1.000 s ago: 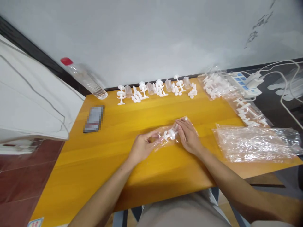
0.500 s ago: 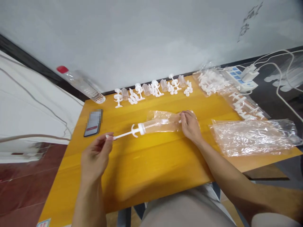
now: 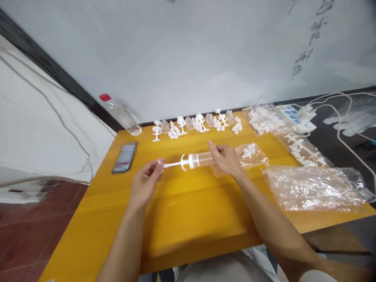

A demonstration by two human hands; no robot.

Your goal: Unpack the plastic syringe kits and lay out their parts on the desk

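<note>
A large plastic syringe with a clear ribbed barrel and white plunger lies level above the table. My left hand is closed on the end of its plunger rod. Around the far end of the barrel my right hand is wrapped, hiding the tip. A clear plastic bag spreads out under and beyond the right hand, with small white nozzles inside it. Whether the right fingers also pinch the bag cannot be made out.
Along the back edge stands a row of white plungers, clear barrels and small nozzles. A water bottle and a phone are at left. Filled bags, clear bags and a power strip with cables lie at right.
My right hand has moved from the bag's far end onto the syringe barrel. More of the barrel now shows outside the bag, and the nozzles lie beyond the hand.
</note>
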